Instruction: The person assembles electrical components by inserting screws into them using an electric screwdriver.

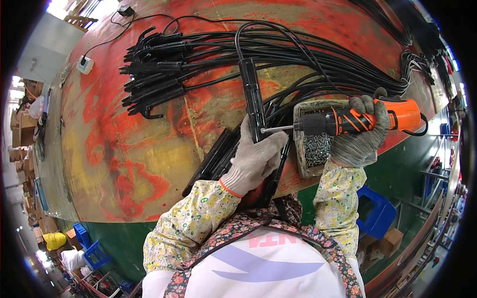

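My left hand, in a pale knit glove, grips the lower end of a black cabled handle that stands nearly upright in view. A black cable loops from its far end. My right hand, in a grey glove, is wrapped round an orange and black electric screwdriver. Its long thin bit points left, with the tip at the handle's side near my left fingers. Beneath the screwdriver is a worn tray holding many small metal screws.
Several similar black handles with hooked ends lie at the far left, their cables running right. More handles lie beside my left wrist. A white socket box sits on the red-stained table. A blue stool stands below right.
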Action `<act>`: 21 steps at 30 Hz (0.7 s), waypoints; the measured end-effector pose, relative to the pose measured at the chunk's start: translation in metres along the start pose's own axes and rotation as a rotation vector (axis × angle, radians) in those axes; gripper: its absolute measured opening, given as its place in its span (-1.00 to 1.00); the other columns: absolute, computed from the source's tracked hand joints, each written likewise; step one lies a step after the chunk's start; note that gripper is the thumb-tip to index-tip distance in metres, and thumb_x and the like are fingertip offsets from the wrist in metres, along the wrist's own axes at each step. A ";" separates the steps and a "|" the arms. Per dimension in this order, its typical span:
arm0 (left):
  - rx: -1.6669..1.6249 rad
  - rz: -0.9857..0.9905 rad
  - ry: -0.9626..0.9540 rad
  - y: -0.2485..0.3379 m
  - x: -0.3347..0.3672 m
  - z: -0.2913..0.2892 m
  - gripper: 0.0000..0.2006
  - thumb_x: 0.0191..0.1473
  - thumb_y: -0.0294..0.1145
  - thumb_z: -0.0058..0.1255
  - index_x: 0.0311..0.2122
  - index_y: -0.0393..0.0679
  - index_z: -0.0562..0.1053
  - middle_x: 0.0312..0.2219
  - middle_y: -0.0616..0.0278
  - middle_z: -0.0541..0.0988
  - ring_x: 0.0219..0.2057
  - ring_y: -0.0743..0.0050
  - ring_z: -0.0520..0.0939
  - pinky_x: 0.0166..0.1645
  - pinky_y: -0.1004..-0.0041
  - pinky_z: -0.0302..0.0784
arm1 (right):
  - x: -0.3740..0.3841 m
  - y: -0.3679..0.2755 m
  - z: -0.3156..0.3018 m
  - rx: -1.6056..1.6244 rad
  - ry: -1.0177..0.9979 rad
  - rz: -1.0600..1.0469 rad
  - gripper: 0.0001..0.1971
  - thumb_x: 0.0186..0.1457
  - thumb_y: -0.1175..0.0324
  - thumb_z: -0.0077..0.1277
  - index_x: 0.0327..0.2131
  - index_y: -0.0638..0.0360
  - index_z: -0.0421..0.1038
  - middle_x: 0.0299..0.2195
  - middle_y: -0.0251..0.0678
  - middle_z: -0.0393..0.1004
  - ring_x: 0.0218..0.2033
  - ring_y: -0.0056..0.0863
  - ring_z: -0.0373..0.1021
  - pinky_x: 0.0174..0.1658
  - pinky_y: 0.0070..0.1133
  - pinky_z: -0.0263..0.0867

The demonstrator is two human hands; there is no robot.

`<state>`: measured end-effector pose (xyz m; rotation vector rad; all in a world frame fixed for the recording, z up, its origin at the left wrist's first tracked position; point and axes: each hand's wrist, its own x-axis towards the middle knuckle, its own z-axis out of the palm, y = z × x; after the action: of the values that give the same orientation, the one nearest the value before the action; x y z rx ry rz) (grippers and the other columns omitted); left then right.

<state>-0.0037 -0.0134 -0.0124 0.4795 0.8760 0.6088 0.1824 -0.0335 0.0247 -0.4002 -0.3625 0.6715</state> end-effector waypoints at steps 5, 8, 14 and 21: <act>0.035 0.006 -0.026 -0.001 0.005 -0.004 -0.17 -0.02 -0.56 0.04 0.22 0.02 -0.23 -0.59 0.33 0.40 -0.76 0.72 0.31 -0.74 0.66 0.18 | -0.001 0.008 -0.003 -0.073 0.066 -0.081 -0.65 0.01 0.54 -0.01 -0.10 0.22 0.19 -0.58 -0.34 0.27 -0.54 -0.55 0.26 -0.45 -0.60 0.32; 0.063 0.030 -0.030 -0.003 0.005 -0.003 -0.08 -0.04 -0.48 0.09 0.23 -0.05 -0.35 -0.69 0.37 0.37 -0.80 0.69 0.30 -0.79 0.65 0.15 | -0.008 -0.002 0.005 -0.010 -0.047 -0.021 -0.61 0.02 0.55 -0.02 -0.04 0.23 0.17 -0.61 -0.38 0.21 -0.56 -0.61 0.19 -0.48 -0.63 0.26; 0.064 0.038 0.014 -0.004 0.003 0.007 -0.11 -0.03 -0.49 0.08 0.22 -0.07 -0.32 -0.70 0.37 0.34 -0.81 0.68 0.29 -0.80 0.63 0.15 | -0.021 -0.007 0.048 -0.315 -0.504 -0.021 -0.61 0.04 0.46 -0.08 -0.01 0.24 0.18 -0.59 -0.42 0.12 -0.56 -0.62 0.13 -0.50 -0.68 0.19; 0.090 0.002 0.062 0.001 0.002 0.009 -0.17 -0.03 -0.50 0.07 0.19 -0.11 -0.25 -0.66 0.36 0.35 -0.79 0.68 0.32 -0.80 0.62 0.18 | -0.034 0.011 0.101 -0.772 -0.220 -0.011 -0.48 0.00 0.50 -0.04 0.08 0.30 0.14 -0.59 -0.42 0.17 -0.57 -0.60 0.18 -0.54 -0.65 0.19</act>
<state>0.0041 -0.0129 -0.0079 0.5447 0.9647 0.5901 0.1069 -0.0240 0.1000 -1.0594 -0.8366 0.5457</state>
